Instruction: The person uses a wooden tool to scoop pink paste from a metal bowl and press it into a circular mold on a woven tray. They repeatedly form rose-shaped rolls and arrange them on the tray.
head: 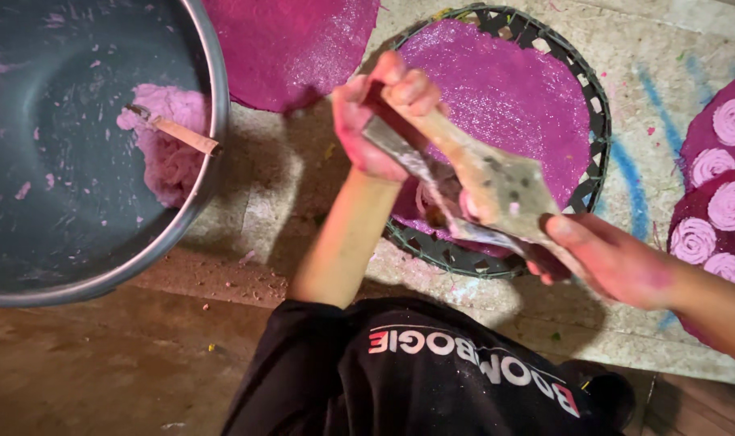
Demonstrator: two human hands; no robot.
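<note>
Magenta round sheets [295, 48] and rolled pink rosettes [731, 206] surround both hands.
Left hand [380, 113] and right hand [602, 258] each grip flat scrapers [497, 190] over a woven tray [598, 129]; a grey metal basin [85, 161] sits on the mat-covered floor [254, 202].

At upper left a smooth, matt metal basin [101, 161] holds soft pink dough [170, 153]; the woven basket tray [598, 121] carries a glistening, grainy purple sheet [505, 89].

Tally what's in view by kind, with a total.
Pink rolled rosettes: 6
Flat magenta sheets: 2
Woven round trays: 1
Metal basins: 1
Flat scrapers in the hands: 2, wooden paddle and metal blade
Wooden-handled tool in basin: 1
Total: 13
</note>
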